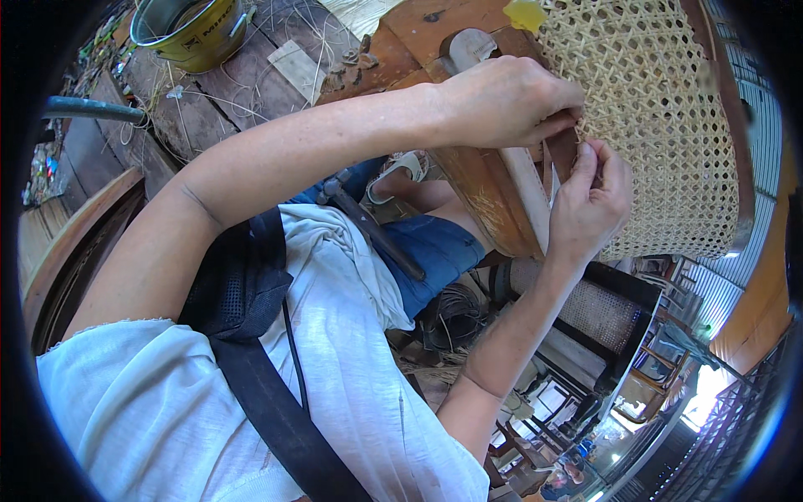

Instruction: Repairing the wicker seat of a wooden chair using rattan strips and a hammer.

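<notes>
A woven cane panel with an open lattice is fixed on a brown wooden chair frame. My left hand reaches across from the left, its fingers curled closed at the panel's near edge. Just below, my right hand is closed in a pinch, thumb against forefinger, at the same edge. A thin pale cane strand shows between the fingertips of both hands; its ends are hidden. Across my lap lies a hammer with a dark handle.
At the upper left, a yellow bucket stands on wooden planks strewn with cane scraps. A yellow object rests by the panel's top edge. Another caned chair with a dark frame stands below right. A curved wooden piece is at the left.
</notes>
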